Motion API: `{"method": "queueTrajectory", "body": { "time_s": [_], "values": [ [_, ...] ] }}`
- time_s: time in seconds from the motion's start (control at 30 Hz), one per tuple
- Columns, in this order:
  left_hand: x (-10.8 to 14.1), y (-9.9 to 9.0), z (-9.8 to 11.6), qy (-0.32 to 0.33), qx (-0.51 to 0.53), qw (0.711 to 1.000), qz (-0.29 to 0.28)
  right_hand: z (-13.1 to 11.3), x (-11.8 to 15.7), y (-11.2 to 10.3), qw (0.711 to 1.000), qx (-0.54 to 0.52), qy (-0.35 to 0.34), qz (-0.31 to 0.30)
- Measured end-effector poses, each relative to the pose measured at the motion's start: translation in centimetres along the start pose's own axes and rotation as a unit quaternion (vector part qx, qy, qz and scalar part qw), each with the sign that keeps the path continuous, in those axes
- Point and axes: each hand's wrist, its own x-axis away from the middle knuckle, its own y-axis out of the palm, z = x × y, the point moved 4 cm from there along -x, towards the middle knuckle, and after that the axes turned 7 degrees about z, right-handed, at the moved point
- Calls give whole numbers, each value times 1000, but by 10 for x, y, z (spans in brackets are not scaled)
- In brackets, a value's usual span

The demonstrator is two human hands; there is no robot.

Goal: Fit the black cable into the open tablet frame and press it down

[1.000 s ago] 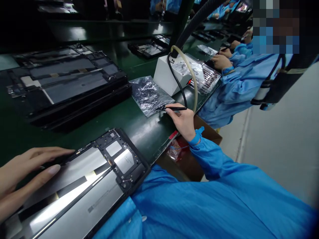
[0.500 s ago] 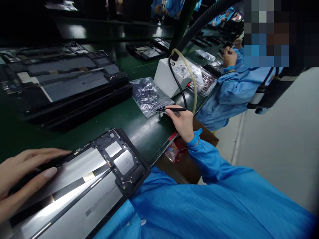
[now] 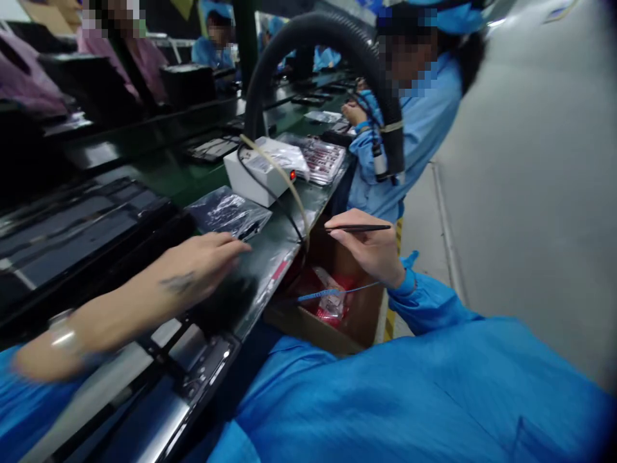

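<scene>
Tool (image 3: 364, 227), slim and black, pinched in right hand (image 3: 370, 247) near box (image 3: 308, 331). Left hand (image 3: 219, 257) just beside bag (image 3: 219, 209), bag contents unclear; can't tell if it pinches anything. Box, below edge of bench (image 3: 270, 247), holds red and clear packets (image 3: 333, 302). Tray (image 3: 324, 161) beside white unit (image 3: 248, 181) holds rows of parts. Tablet (image 3: 161, 421), innards exposed, on bench under left arm (image 3: 125, 321).
</scene>
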Motion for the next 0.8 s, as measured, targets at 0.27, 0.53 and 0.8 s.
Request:
{"method": "queueTrajectory", "body": {
  "time_s": [0.27,0.53,0.8],
  "values": [
    [-186,134,126,-71,559,821,-94,62,-13,-121,980,186,34,56],
    [-216,151,163,-79,675,727,-98,106,-19,-137,976,30,118,179],
    [-217,153,156,-123,710,691,-59,178,32,-90,877,-277,252,302]
  ]
}}
